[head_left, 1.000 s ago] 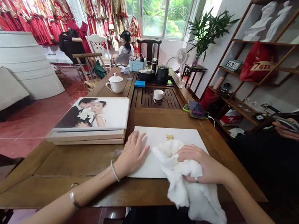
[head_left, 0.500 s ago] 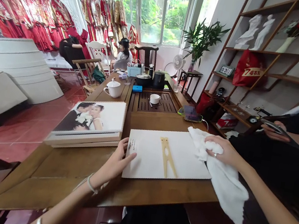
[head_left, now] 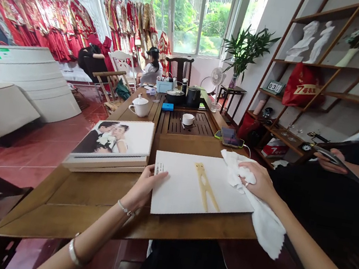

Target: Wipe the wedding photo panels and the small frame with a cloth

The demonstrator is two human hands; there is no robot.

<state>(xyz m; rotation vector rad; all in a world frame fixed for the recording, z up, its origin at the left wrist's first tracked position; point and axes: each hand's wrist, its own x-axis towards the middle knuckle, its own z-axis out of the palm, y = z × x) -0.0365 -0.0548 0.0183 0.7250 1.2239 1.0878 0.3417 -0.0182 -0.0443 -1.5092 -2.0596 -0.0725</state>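
A flat white panel, the back of a picture frame (head_left: 176, 189), lies on the near part of the wooden table. Fixed to its face is a pale yellow two-legged easel stand (head_left: 204, 186), and a small printed label sits by its left edge. My left hand (head_left: 148, 184) grips that left edge, thumb on top and fingers partly hidden along the side. In my right hand (head_left: 258, 181) is a bunched white cloth (head_left: 267, 229), pressed on the panel's upper right part. The cloth's loose end hangs over the table's edge.
Left of the panel lies a stack of framed photos (head_left: 112, 141). Behind stand a lidded white teapot (head_left: 140, 106), a slatted tea tray (head_left: 201, 129) with a white cup (head_left: 187, 119), and phones (head_left: 231, 137) on a cable. A person's hand (head_left: 332, 161) holds a phone at the right.
My right hand has slid the cloth slightly left across the panel. My left hand keeps its hold at the left edge. The whole view has shifted a little.
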